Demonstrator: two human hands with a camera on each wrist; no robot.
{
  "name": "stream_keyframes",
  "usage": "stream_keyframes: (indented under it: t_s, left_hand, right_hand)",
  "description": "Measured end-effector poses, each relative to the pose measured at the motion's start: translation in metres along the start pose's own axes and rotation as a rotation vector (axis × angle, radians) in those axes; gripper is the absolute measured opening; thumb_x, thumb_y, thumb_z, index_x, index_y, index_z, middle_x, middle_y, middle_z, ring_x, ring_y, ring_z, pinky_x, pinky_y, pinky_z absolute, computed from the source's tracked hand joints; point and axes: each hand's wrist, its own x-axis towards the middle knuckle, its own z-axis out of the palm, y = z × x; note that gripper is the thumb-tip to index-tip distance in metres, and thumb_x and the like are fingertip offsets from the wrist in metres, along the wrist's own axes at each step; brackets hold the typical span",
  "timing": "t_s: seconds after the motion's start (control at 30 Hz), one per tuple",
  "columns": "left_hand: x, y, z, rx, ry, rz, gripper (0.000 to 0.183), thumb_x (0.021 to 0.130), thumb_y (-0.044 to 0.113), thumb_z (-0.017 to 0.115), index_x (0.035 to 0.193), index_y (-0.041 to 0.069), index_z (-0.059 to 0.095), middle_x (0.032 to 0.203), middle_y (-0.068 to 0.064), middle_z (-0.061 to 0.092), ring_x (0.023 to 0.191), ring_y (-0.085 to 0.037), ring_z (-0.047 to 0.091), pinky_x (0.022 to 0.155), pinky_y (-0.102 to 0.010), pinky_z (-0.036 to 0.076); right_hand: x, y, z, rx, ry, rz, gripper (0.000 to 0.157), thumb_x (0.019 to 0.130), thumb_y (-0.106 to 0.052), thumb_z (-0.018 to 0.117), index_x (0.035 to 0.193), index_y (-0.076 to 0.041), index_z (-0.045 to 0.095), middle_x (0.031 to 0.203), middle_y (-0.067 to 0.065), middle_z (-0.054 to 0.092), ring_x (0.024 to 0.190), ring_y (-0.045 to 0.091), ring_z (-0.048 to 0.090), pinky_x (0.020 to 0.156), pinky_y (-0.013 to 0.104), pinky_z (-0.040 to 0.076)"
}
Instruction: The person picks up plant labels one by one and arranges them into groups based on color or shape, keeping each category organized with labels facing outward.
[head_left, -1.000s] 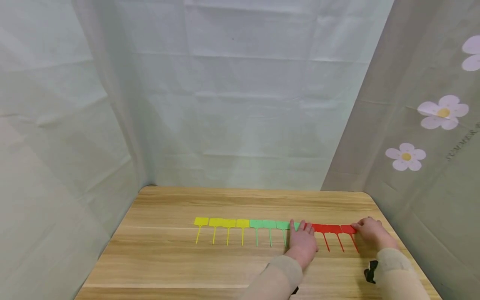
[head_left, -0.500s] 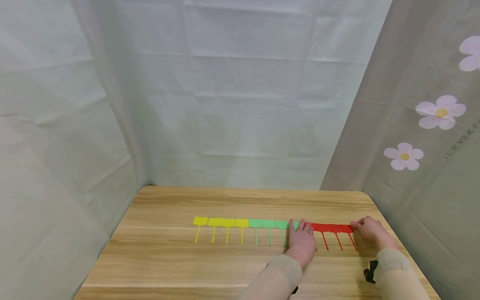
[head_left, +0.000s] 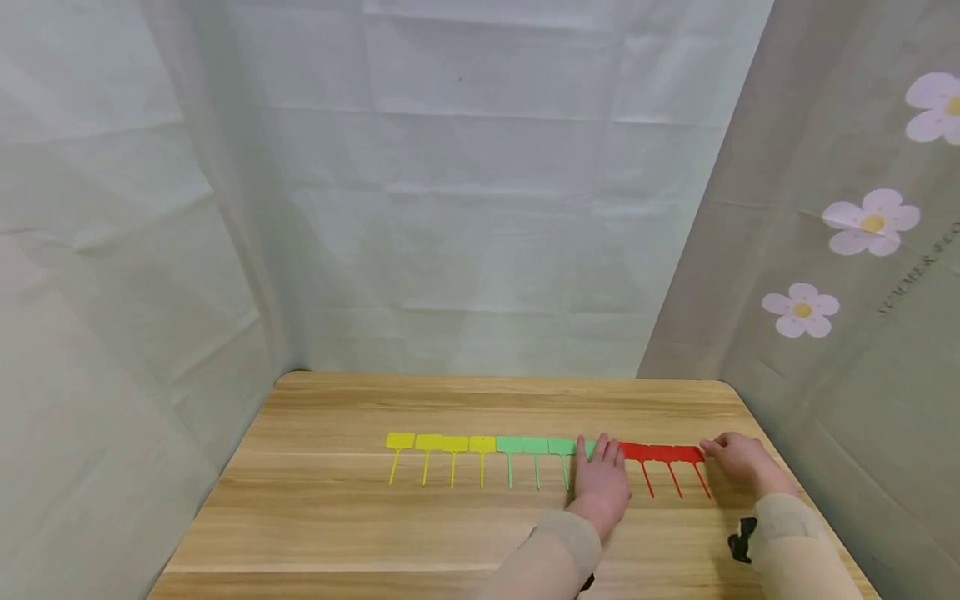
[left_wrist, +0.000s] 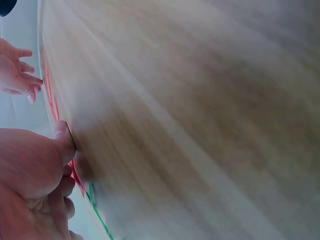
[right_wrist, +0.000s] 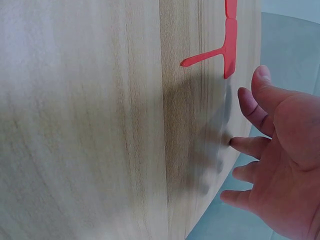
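Flat T-shaped plant labels lie side by side in one row, their thin stems toward the person. Yellow labels (head_left: 454, 444) form the left end, green labels (head_left: 535, 446) the middle, red labels (head_left: 663, 452) the right end. My left hand (head_left: 602, 483) rests palm down where green meets red, fingers extended, covering parts of the labels there. By the row's right end is my right hand (head_left: 738, 458), its fingers loosely bent around nothing. The right wrist view shows a small gap between that hand and the last red label (right_wrist: 230, 50).
The row lies on a wood-grain table (head_left: 337, 517) with rounded far corners. Pale cloth (head_left: 465, 208) hangs behind and to the left. On the right is a grey cloth printed with white flowers (head_left: 801, 310). Black wrist straps (head_left: 741, 540) show beneath the sleeves.
The red labels have shifted slightly left, and their seams look tighter. My right hand now sits just off the end label. The left hand stays on the row; the head view has turned slightly.
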Motion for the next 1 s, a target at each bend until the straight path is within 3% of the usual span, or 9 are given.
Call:
stream_keyframes:
  t_s: [0.27,0.53,1.0]
  left_hand:
    - [-0.005,-0.002,-0.001,0.012,0.037,0.004,0.068,0.096,0.063,0.048,0.156,0.036,0.031,0.162,0.015,0.023,0.151,-0.011,0.014,0.12,-0.052,0.015]
    - [-0.007,0.001,0.006,0.049,0.095,0.008,0.065,0.099,0.061,0.043,0.157,0.033,0.029,0.163,0.012,0.022,0.151,-0.013,0.012,0.12,-0.053,0.012]
    - [-0.009,0.005,0.009,0.097,0.118,0.032,0.053,0.107,0.041,0.039,0.158,0.033,0.026,0.164,0.012,0.017,0.152,-0.014,0.007,0.12,-0.057,0.004]
  right_hand:
    - [-0.003,0.0,-0.003,0.004,-0.007,0.003,0.056,0.102,-0.045,0.051,0.108,0.009,0.062,0.088,0.013,0.059,0.087,0.032,0.053,0.078,0.046,0.043]
    - [-0.006,0.003,-0.002,-0.005,0.004,0.0,0.053,0.102,-0.045,0.05,0.104,0.006,0.063,0.081,0.009,0.054,0.083,0.028,0.052,0.07,0.037,0.04]
    - [-0.016,0.003,-0.005,0.019,-0.013,0.021,0.055,0.102,-0.05,0.047,0.106,0.002,0.062,0.082,0.008,0.052,0.08,0.024,0.05,0.067,0.037,0.039]
